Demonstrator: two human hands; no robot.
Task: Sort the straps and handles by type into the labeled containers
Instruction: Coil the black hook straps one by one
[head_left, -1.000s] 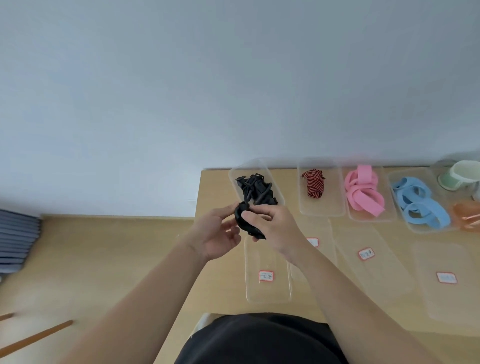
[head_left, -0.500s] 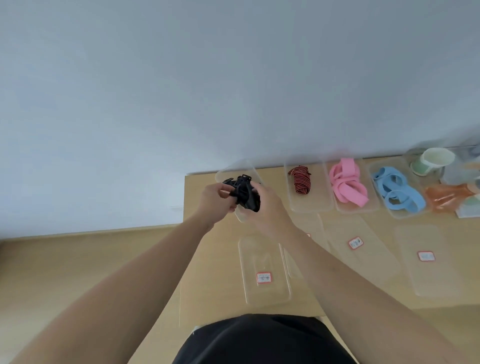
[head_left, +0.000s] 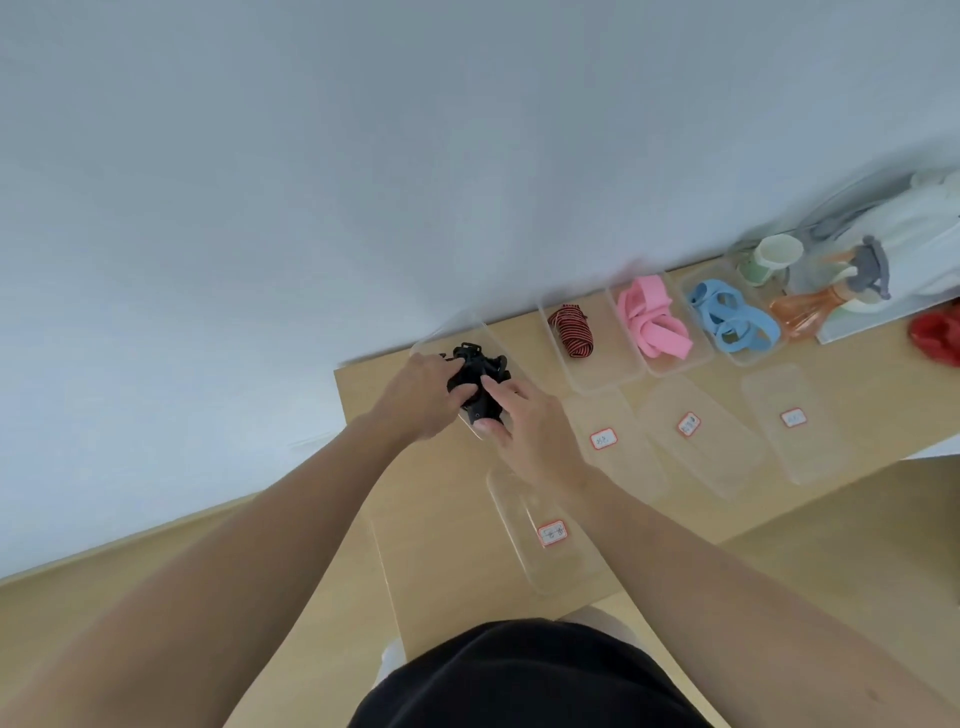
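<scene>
Just one view. Sits on the person's head and faces forward and down along both bare forearms. Leans to one side, with the far edge of the counter (head_left: 431, 493) climbing toward the right against the wall (head_left: 363, 156). Stands near enough to put the left hand (head_left: 421, 400) and right hand (head_left: 524, 421), meeting at the black straps (head_left: 475, 371), about mid-frame; spreads wide enough to catch floor (head_left: 78, 592) at left and the wearer's dark clothing (head_left: 519, 675) along the bottom

Four clear tubs (head_left: 602, 382) line the back of the worktop (head_left: 415, 519). They contain one black bundle (head_left: 475, 371), one red-and-black striped roll (head_left: 571, 330), one pink heap (head_left: 652, 317) and one blue heap (head_left: 727, 314). In front lie four flat clear trays (head_left: 550, 566), each with one red-edged label (head_left: 551, 533). There is one left hand (head_left: 415, 397), one right hand (head_left: 524, 421), one pale green cup (head_left: 771, 257) and one orange spray bottle (head_left: 815, 306).
</scene>
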